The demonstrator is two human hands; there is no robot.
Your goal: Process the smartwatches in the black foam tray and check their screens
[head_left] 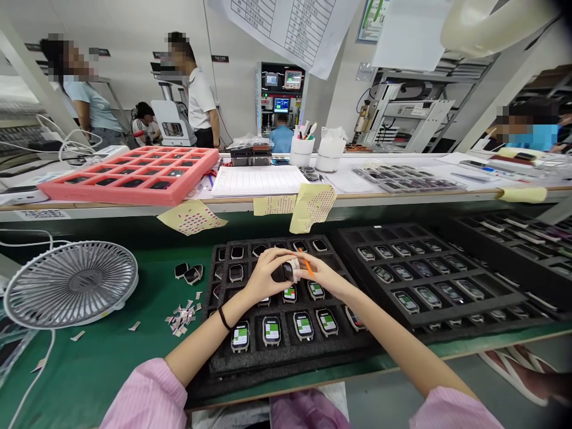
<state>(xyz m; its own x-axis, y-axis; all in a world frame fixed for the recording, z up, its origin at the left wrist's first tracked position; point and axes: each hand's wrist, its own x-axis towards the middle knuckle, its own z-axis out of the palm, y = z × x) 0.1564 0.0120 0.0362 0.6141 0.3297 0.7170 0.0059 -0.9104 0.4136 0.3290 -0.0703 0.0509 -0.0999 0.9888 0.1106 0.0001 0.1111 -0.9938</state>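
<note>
Above the black foam tray [286, 357], my left hand [267, 275] is closed around a watch body [289, 271], its thumb and fingers on the edges. My right hand [319, 275] meets it from the right, holding a thin orange tool [307, 262] against the fingers at the watch's side. Below the hands, several watches sit in tray slots; the front-row watch [271, 330] and its neighbours show lit green and white screens. Watches in the back rows have dark screens.
A round grey fan [71, 285] stands at the left. Near it lie small paper scraps [183, 317] and loose watches [193, 274]. Another black tray [402, 268] of watches is at the right. A pink foam tray [179, 190] rests on the shelf. Several people are in the background.
</note>
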